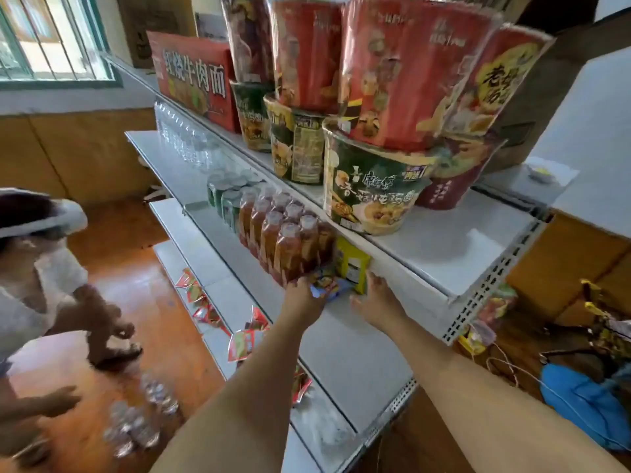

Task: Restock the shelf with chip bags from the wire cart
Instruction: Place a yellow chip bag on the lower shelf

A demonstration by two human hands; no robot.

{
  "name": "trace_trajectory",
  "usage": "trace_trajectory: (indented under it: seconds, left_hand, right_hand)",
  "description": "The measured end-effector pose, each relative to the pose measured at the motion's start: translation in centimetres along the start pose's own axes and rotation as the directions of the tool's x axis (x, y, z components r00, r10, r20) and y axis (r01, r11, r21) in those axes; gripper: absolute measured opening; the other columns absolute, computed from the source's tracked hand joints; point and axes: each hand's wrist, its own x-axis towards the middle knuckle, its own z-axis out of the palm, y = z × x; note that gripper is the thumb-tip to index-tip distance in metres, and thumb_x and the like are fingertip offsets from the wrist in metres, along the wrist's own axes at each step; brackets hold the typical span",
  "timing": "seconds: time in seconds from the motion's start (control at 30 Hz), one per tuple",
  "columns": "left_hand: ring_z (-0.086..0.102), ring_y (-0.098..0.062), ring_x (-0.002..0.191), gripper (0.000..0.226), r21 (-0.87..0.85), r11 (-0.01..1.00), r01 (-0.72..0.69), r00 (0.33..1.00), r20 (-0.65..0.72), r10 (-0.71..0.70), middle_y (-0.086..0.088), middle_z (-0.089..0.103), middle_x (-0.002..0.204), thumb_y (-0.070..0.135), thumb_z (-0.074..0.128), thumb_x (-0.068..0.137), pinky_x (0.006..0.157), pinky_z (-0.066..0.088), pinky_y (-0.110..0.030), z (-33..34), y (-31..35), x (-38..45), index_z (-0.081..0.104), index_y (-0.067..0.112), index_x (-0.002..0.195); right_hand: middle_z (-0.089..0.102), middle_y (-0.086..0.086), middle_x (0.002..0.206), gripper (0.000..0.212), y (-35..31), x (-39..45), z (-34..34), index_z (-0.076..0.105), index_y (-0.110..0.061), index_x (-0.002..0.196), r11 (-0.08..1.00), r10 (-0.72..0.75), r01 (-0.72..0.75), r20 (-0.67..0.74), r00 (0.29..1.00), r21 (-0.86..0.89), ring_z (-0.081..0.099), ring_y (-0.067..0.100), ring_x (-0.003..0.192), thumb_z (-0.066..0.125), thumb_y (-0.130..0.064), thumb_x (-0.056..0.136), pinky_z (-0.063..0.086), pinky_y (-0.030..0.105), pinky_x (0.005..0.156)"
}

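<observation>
Both my arms reach under the top shelf to the second white shelf point(345, 343). My left hand point(302, 298) grips a small blue and orange chip bag point(324, 285) lying on that shelf beside the pack of bottles. My right hand point(375, 302) is stretched out with straight fingers, its fingertips touching a yellow chip bag point(351, 268) that stands upright at the back. At the right edge, behind the shelf end, the wire cart point(601, 332) shows several snack bags.
A shrink-wrapped pack of orange drink bottles point(290, 244) and green cans point(228, 196) fill the shelf left of my hands. Noodle bowls point(372, 186) crowd the top shelf. Red snack bags point(246, 339) line a lower shelf. Another person point(44, 295) crouches at the left near bottle packs on the floor.
</observation>
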Motion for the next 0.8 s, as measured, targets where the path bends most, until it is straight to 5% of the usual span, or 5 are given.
trace_trajectory:
  seconds: [0.2, 0.37, 0.47, 0.57, 0.8]
  left_hand:
    - [0.048, -0.036, 0.128, 0.058, -0.315, 0.934, 0.170, 0.976, -0.077, -0.204, -0.021, 0.048, 0.141, 0.028, 0.060, 0.095, 0.103, 0.039, -0.037, 4.5, -1.8, 6.6, 0.042, -0.008, 0.136]
    - [0.064, -0.031, 0.091, 0.031, -0.515, 0.820, 0.249, 0.937, -0.087, -0.339, -0.020, 0.063, 0.096, 0.033, 0.064, 0.092, 0.084, 0.051, -0.036, 7.1, -3.1, 10.9, 0.058, 0.002, 0.095]
    - [0.061, -0.027, 0.094, 0.035, -0.641, 0.713, 0.284, 0.915, -0.041, -0.401, -0.011, 0.058, 0.096, 0.030, 0.070, 0.085, 0.078, 0.049, -0.031, 7.7, -3.1, 12.7, 0.054, 0.004, 0.103]
    - [0.065, -0.037, 0.102, 0.048, -0.753, 0.562, 0.341, 0.902, 0.094, -0.422, -0.018, 0.063, 0.114, 0.020, 0.068, 0.074, 0.091, 0.056, -0.044, 8.9, -4.0, 14.9, 0.050, 0.003, 0.115]
    - [0.062, -0.033, 0.106, 0.044, -0.696, 0.622, 0.358, 0.894, 0.064, -0.444, -0.014, 0.062, 0.114, 0.019, 0.069, 0.084, 0.093, 0.054, -0.042, 8.0, -4.2, 12.4, 0.053, 0.004, 0.122]
  right_hand:
    - [0.049, 0.020, 0.140, 0.070, 0.9, 8.2, 4.0, 0.036, 0.001, 0.141, 0.971, 0.178, -0.166, -0.059, 0.982, 0.173, 0.052, 0.035, 0.125, 0.063, -0.036, 0.090, 0.042, 0.037, 0.099]
    - [0.053, 0.020, 0.137, 0.079, 2.9, 13.3, 7.8, 0.045, 0.004, 0.135, 0.930, 0.205, -0.127, -0.201, 0.958, 0.345, 0.052, 0.031, 0.127, 0.080, -0.031, 0.074, 0.039, 0.034, 0.103]
    - [0.057, 0.019, 0.134, 0.094, 3.0, 15.0, 8.6, 0.050, 0.001, 0.132, 0.918, 0.237, -0.136, -0.239, 0.942, 0.373, 0.055, 0.032, 0.124, 0.075, -0.055, 0.061, 0.043, 0.038, 0.103]
    - [0.061, 0.018, 0.128, 0.077, 3.2, 16.0, 8.9, 0.054, -0.002, 0.127, 0.913, 0.263, -0.175, -0.203, 0.943, 0.368, 0.058, 0.032, 0.118, 0.079, -0.045, 0.069, 0.046, 0.039, 0.097]
    - [0.062, 0.021, 0.125, 0.052, 2.6, 14.2, 7.7, 0.060, -0.002, 0.122, 0.947, 0.220, -0.158, -0.207, 0.953, 0.280, 0.058, 0.035, 0.114, 0.062, -0.042, 0.089, 0.042, 0.033, 0.085]
